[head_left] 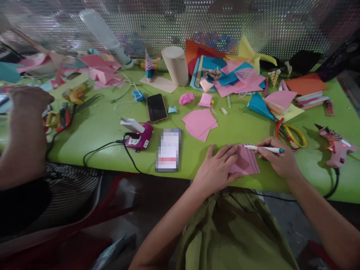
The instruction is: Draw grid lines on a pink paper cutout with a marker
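Observation:
My right hand (277, 155) grips a white marker (266, 149) with a teal end, its tip touching a pink piece of paper (244, 165). Several dark lines run down the right side of this paper. My left hand (219, 167) lies flat with fingers stretched over the paper's left part, hiding some of it. Just beyond, cut pink paper pieces (199, 123) overlap on the green table. Scissors with red and yellow handles (294, 135) lie past my right hand, their blades partly under paper.
A pink glue gun (337, 148) with a cord stands at the right. Two phones, one lit (168, 150) and one dark (156, 107), lie left of centre near a purple power adapter (139, 137). A co-worker's arm (25, 131) rests at far left. Coloured paper (239, 80) is heaped behind.

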{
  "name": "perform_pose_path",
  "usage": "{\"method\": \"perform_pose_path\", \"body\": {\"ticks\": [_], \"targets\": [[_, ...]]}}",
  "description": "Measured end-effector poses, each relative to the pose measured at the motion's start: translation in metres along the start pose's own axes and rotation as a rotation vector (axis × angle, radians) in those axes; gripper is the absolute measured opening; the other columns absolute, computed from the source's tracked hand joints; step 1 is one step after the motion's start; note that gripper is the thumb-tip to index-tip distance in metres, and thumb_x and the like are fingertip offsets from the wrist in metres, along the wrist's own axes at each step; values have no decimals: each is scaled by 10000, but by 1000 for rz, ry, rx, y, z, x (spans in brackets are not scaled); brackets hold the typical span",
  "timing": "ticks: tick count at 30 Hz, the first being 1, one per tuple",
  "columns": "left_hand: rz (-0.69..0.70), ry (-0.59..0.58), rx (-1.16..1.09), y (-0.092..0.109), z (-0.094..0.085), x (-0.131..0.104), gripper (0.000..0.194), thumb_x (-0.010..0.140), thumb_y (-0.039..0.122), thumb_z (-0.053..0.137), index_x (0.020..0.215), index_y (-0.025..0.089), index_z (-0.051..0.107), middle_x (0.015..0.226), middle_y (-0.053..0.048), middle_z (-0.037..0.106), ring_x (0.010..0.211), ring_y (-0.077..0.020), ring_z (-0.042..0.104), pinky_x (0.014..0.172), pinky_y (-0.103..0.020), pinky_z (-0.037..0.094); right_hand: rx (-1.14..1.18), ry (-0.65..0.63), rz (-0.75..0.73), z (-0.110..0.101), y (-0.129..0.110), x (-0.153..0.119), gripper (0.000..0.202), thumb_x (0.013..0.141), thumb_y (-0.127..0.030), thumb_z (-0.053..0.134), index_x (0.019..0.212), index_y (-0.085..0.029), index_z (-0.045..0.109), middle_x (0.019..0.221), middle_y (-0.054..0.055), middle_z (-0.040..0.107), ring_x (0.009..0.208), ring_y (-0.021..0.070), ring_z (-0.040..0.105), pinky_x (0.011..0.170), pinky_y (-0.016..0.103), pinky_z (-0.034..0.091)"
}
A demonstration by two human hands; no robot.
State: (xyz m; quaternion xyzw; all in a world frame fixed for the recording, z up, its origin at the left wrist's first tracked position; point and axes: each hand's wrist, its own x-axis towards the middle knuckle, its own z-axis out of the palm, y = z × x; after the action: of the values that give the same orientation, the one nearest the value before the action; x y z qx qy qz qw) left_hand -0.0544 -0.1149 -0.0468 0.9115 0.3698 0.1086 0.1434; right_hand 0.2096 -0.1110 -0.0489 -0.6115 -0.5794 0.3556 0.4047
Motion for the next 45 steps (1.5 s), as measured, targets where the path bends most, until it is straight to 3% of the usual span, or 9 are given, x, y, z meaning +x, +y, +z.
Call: {"method": "perform_pose_path", "body": {"ticks": [23,32,45], "targets": [[-13,-2,-2,0,-1,0,690,1081,694,364,1564,225,513,1715,-109,460,1611,-282,381,1322,-637,237,134,-175,26,-10,-2,-16,143,896,-298,718,770,-232,730,632,-9,665,567,132,525,514,294,326],[-17,2,11,1,-2,0,589,1096,626,413,1516,238,553,1717,-100,461,1606,-283,388,1323,-627,243,149,-293,9,-15,0,-18,181,921,-322,699,766,-229,708,636,-5,653,572,136,502,528,308,315],[-15,2,0,1,-2,0,540,1094,603,452,1483,248,570,1721,-105,452,1609,-290,384,1322,-640,231,109,-334,35,-16,-4,-20,219,892,-382,704,728,-238,693,591,-6,573,544,142,446,518,323,306]]}}
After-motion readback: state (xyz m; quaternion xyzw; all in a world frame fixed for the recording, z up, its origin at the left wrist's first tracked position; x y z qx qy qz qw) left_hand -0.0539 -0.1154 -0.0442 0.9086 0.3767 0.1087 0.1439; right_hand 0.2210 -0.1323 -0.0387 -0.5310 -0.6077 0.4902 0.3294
